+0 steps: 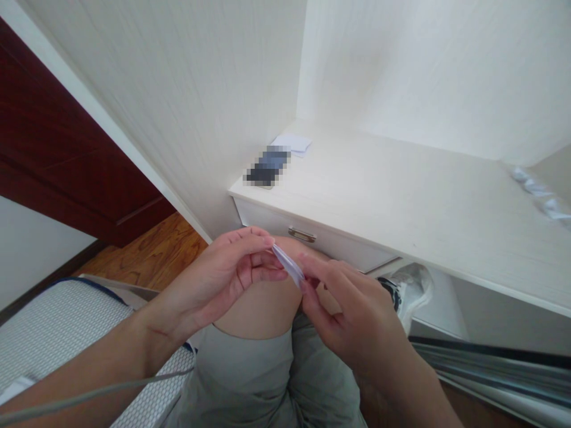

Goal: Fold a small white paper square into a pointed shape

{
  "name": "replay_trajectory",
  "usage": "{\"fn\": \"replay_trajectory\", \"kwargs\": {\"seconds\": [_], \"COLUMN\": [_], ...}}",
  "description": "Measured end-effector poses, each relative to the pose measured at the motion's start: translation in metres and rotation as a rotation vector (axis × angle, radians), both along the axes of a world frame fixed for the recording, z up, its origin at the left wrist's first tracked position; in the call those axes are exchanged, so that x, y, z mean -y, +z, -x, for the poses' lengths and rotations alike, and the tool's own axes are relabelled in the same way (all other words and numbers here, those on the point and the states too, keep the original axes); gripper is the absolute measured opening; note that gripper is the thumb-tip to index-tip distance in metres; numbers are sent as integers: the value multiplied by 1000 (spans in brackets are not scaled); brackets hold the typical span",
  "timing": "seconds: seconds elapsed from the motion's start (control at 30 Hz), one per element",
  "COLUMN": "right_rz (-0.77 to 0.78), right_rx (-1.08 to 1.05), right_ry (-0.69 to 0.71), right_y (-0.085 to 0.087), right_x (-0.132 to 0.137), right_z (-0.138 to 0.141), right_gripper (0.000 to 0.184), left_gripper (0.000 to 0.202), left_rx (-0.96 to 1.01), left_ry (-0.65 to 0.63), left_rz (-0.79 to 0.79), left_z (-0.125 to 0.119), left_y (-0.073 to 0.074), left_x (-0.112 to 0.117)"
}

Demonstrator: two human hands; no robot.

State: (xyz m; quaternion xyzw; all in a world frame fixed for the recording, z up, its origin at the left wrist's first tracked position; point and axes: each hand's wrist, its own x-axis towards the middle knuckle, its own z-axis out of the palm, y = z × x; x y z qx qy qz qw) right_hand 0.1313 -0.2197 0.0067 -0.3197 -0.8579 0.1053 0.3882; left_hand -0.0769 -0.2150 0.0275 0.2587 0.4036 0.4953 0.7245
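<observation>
A small folded piece of white paper (289, 265) is held in the air between both hands, above my bare knee. My left hand (243, 255) pinches its upper left end between thumb and fingers. At the lower right end, my right hand (343, 297) grips it with thumb and forefinger. The paper looks narrow and layered, tilted down to the right. Its far side is partly hidden by the fingers.
On the white shelf (379, 184) lie a pixelated phone (268, 166) and some white paper sheets (292, 144). Small crumpled white pieces (533, 183) lie at the right. Below are a drawer handle (302, 234) and a clear plastic bag (414, 288). A cable (111, 385) crosses at lower left.
</observation>
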Motion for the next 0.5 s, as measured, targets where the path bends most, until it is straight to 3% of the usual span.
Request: {"fn": "replay_trajectory", "kwargs": {"seconds": [0.13,0.27,0.5], "right_rz": [-126,-98,-155], "right_rx": [30,-75,-229], "right_ry": [-65,-58,-108], "right_y": [-6,-11,-19], "right_x": [3,6,11], "right_z": [2,2,8], "right_gripper": [28,11,29], "left_gripper": [12,13,10], "left_rx": [-11,28,59], "left_ry": [8,30,20], "left_rz": [-7,-16,-43], "left_z": [-4,-4,-8], "left_y": [3,4,5], "left_x": [3,4,6]}}
